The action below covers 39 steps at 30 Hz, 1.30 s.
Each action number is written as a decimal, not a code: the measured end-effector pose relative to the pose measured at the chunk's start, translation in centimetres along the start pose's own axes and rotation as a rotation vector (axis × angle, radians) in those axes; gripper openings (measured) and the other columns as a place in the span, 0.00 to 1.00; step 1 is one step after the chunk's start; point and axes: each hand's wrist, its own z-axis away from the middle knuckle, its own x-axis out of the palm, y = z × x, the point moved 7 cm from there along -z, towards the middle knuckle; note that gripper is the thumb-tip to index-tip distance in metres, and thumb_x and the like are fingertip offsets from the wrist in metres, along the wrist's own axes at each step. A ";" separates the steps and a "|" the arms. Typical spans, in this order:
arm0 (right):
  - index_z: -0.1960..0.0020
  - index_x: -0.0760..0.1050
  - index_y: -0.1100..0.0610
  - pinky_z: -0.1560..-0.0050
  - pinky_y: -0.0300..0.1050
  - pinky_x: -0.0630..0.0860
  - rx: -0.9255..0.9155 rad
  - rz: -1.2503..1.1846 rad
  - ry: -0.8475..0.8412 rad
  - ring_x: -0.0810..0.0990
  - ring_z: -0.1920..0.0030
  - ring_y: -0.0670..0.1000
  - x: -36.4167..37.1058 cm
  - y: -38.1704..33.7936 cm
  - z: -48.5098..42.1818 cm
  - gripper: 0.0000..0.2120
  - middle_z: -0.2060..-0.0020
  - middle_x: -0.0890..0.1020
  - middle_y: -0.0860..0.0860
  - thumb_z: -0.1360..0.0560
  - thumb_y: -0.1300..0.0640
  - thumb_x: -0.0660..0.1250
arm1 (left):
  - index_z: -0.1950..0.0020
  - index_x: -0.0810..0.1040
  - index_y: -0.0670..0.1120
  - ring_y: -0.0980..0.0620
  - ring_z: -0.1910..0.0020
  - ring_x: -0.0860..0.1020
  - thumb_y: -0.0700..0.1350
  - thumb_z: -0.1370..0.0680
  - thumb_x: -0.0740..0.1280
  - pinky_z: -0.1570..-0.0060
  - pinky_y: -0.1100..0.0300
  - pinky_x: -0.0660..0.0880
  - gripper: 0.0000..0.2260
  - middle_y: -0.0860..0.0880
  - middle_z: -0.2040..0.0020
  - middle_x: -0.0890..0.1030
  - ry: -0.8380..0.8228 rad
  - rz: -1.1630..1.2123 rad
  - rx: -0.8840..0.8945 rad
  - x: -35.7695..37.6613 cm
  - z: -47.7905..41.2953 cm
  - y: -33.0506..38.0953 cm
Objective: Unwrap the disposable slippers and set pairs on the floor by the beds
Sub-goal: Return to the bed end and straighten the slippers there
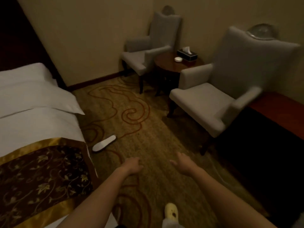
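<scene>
A white disposable slipper (104, 143) lies on the patterned carpet (148, 132) right beside the bed (41, 125), its toe end pointing away from me; it looks like a stacked pair, but I cannot tell. My left hand (133, 164) hangs over the carpet to the right of the slipper, fingers loosely curled and holding nothing. My right hand (181, 162) is level with it further right, fingers spread, also holding nothing. Both hands are apart from the slipper.
The bed has white linen and a gold-and-brown runner (41, 178). Two grey armchairs (213, 102) (148, 53) flank a round wooden table (174, 66) with a tissue box (187, 54). A dark low bench (271, 129) stands at the right. My foot in a yellow slipper (171, 210) shows below.
</scene>
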 end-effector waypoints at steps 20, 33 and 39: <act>0.28 0.57 0.62 0.31 0.49 0.65 -0.329 0.454 -0.323 0.66 0.31 0.60 -8.1 -21.6 -37.4 0.29 0.29 0.66 0.61 0.22 0.46 0.57 | 0.32 0.70 0.43 0.44 0.33 0.70 0.49 0.20 0.56 0.32 0.53 0.67 0.19 0.42 0.31 0.71 0.031 0.490 -0.395 -16.5 -21.8 -17.1; 0.31 0.63 0.63 0.34 0.48 0.68 -0.592 0.636 -0.428 0.70 0.34 0.59 -10.3 -43.6 -55.2 0.26 0.33 0.70 0.61 0.22 0.47 0.58 | 0.27 0.63 0.42 0.44 0.31 0.68 0.50 0.19 0.55 0.32 0.55 0.65 0.22 0.41 0.28 0.67 0.104 0.794 -0.688 -27.3 -30.0 -34.1; 0.31 0.63 0.62 0.34 0.48 0.66 -0.775 0.787 -0.520 0.69 0.33 0.59 -8.9 -51.0 -60.4 0.24 0.32 0.69 0.60 0.21 0.49 0.56 | 0.28 0.64 0.41 0.44 0.31 0.68 0.49 0.19 0.55 0.31 0.54 0.64 0.22 0.42 0.28 0.67 0.171 0.994 -0.802 -27.5 -32.3 -36.6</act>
